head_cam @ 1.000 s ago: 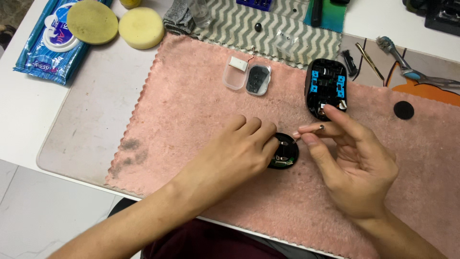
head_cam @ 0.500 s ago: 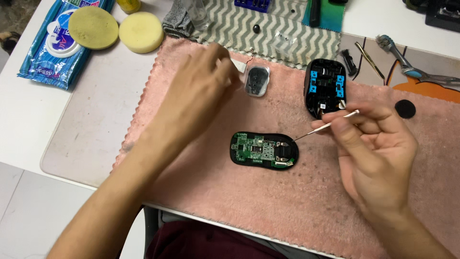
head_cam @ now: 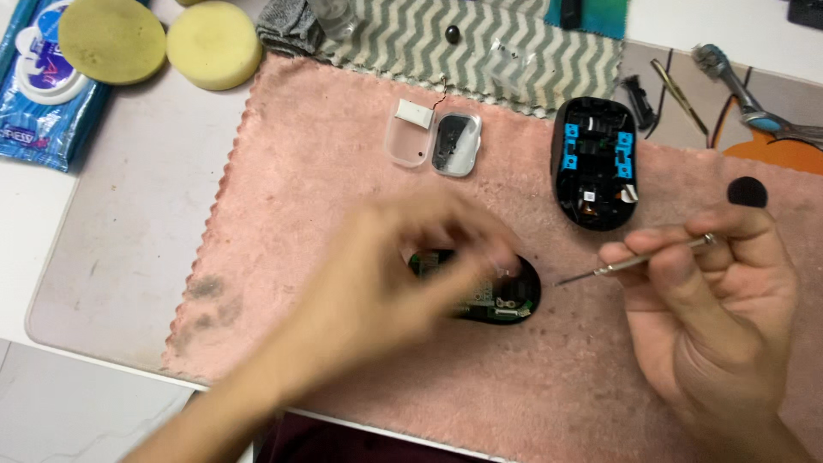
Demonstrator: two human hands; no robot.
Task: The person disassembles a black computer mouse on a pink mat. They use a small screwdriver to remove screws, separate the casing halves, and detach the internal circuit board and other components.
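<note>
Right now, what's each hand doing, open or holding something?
Left hand: blurred over the opened mouse base; grip cannot be told.
Right hand: closed on a thin metal tool.

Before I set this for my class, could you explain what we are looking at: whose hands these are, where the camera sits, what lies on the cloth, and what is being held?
The one picture comes from a camera worn on a person's head, looking down at their own bare hands. The left hand, blurred by motion, is over an opened computer mouse base with a green circuit board. The right hand pinches a thin metal tool, its tip pointing at that base. All this lies on a pink towel. Farther back sit the mouse's black top shell, turned inside up, and a small clear case. Two yellow sponges rest at the top left.
</note>
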